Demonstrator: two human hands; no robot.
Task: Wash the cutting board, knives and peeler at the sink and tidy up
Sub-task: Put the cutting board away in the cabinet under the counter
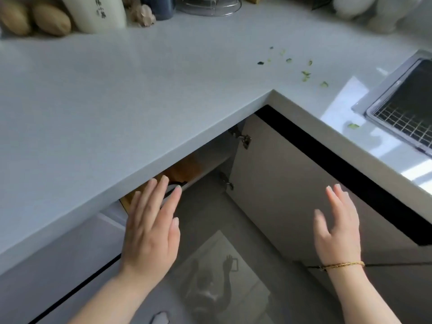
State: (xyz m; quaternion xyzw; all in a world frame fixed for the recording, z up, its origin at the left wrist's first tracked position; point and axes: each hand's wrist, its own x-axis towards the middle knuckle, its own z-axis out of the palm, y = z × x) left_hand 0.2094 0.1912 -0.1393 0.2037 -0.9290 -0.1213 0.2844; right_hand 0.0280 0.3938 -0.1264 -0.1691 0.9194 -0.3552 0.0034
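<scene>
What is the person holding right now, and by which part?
Nothing is held. The left hand and right hand both have straight fingers and grip nothing, in front of the open cabinet under the counter.

The only writing I can find is on the cream-coloured cylindrical container (pixel 93 12) standing at the back left of the pale grey bench (pixel 140 78). A short column of black Chinese characters runs down its side. One larger character sits at the top, close to the upper edge of my view, and smaller ones follow below it. The view is too blurred there for me to read any of them with certainty.
</scene>
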